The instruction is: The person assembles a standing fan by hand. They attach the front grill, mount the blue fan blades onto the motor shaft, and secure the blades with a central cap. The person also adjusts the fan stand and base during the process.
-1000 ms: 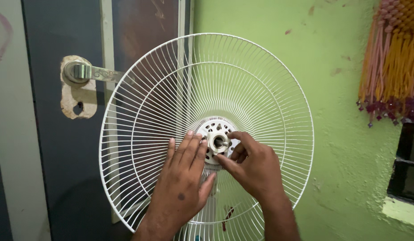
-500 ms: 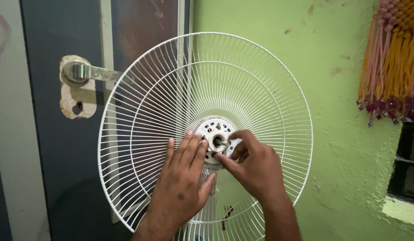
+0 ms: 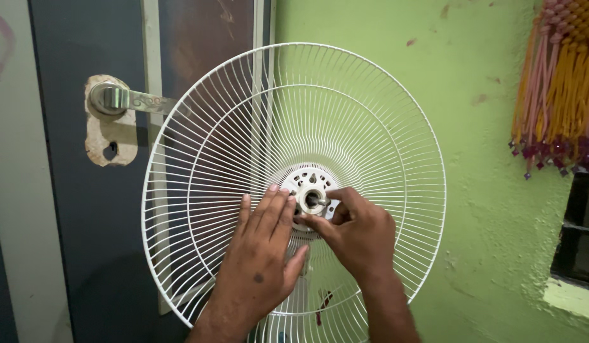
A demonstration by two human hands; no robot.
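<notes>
The left hand [image 3: 259, 257] lies flat, fingers spread, on the white fan guard [image 3: 199, 159]. The right hand [image 3: 358, 232] pinches the round nut [image 3: 311, 199] at the guard's centre, near a door handle [image 3: 126, 100] on the left.

A scuffed green wall [image 3: 383, 25] has a dark grey door [image 3: 72, 241] with a metal lever handle [image 3: 126, 100] to its left, a yellow-and-pink tasselled hanging [image 3: 558, 82] at its upper right, and a dark window opening [image 3: 577, 228] below that hanging.

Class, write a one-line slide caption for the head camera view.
Left hand flat on a white fan guard; right hand pinching its centre nut.
</notes>
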